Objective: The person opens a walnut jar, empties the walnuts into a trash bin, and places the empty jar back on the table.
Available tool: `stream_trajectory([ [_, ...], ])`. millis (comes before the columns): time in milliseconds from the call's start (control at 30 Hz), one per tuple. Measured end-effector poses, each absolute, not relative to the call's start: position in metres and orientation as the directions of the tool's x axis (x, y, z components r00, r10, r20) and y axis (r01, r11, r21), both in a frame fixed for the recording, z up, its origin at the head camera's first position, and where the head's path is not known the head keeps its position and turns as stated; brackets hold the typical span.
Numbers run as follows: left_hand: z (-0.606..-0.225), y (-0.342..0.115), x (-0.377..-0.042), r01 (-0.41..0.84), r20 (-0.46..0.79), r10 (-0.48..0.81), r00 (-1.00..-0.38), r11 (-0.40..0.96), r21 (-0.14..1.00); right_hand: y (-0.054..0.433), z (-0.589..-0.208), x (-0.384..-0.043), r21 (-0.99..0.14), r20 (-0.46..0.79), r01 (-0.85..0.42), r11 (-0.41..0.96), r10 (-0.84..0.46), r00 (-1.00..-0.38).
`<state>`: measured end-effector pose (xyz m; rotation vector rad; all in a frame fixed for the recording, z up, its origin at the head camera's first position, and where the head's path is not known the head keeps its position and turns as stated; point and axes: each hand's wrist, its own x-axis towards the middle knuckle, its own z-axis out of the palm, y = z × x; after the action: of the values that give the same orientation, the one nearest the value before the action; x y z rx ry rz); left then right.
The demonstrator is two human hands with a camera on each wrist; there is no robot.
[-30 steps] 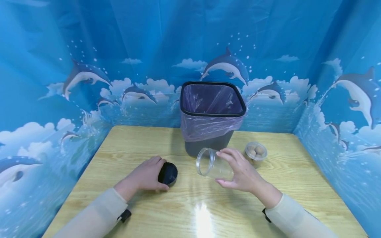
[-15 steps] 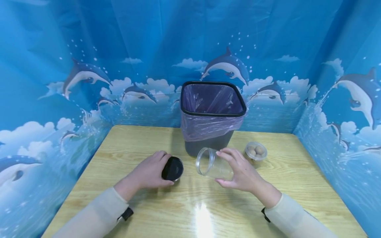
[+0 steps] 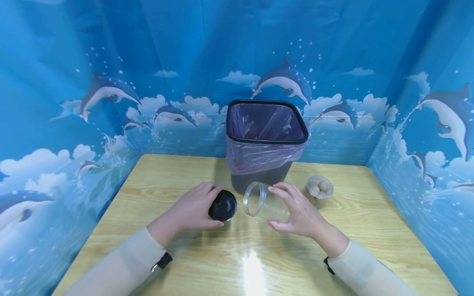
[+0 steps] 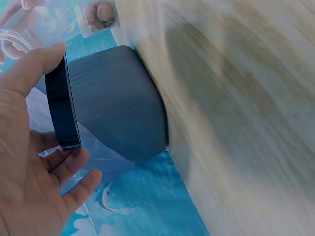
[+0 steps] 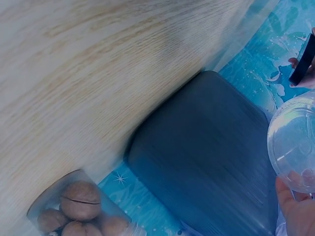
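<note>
My left hand holds a round black lid by its edge, thumb on one side and fingers on the other, as the left wrist view also shows. To its right, my right hand grips a clear plastic jar tilted on its side. The jar's threaded mouth points left toward the lid, with a small gap between them. In the right wrist view the round base of the jar shows at the right edge, and the black lid appears beyond it.
Behind the hands stands a grey bin with a black rim and purple liner. Right of it, a clear container holds several walnuts. All stand on a wood-grain table, with blue dolphin-print curtains around its back and sides.
My left hand has carried the black lid rightward and slightly away from me, closer to the jar mouth, and its face has turned. My right hand and the jar stay nearly still.
</note>
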<state>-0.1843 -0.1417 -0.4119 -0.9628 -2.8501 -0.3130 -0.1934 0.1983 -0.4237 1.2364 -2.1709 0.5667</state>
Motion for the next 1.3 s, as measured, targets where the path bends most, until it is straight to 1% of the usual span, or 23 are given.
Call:
stream_trajectory([
  [200, -0.407, -0.134, -0.185, 0.627, 0.189, 0.601, -0.777, 0.765, 0.144, 0.197, -0.426, -0.195, -0.084, 0.657, -0.876, 0.474, -0.634, -0.407],
  [400, -0.401, -0.127, -0.186, 0.653, 0.197, 0.627, -0.753, 0.748, 0.115, 0.195, -0.427, -0.196, -0.096, 0.646, -0.873, 0.478, -0.637, -0.42],
  [533, -0.399, -0.125, -0.186, 0.647, 0.183, 0.626, -0.758, 0.756, 0.1, 0.195, -0.426, -0.196, -0.101, 0.637, -0.869, 0.485, -0.64, -0.431],
  [767, -0.401, -0.124, -0.188, 0.639, 0.197, 0.613, -0.765, 0.76, 0.117, 0.196, -0.425, -0.196, -0.12, 0.61, -0.865, 0.488, -0.651, -0.452],
  [967, -0.397, -0.124, -0.187, 0.624, 0.173, 0.604, -0.778, 0.775, 0.099, 0.196, -0.426, -0.195, -0.121, 0.594, -0.861, 0.494, -0.659, -0.462],
  [1300, -0.397, -0.121, -0.186, 0.657, 0.207, 0.631, -0.748, 0.749, 0.089, 0.196, -0.429, -0.196, -0.116, 0.573, -0.859, 0.498, -0.673, -0.467],
])
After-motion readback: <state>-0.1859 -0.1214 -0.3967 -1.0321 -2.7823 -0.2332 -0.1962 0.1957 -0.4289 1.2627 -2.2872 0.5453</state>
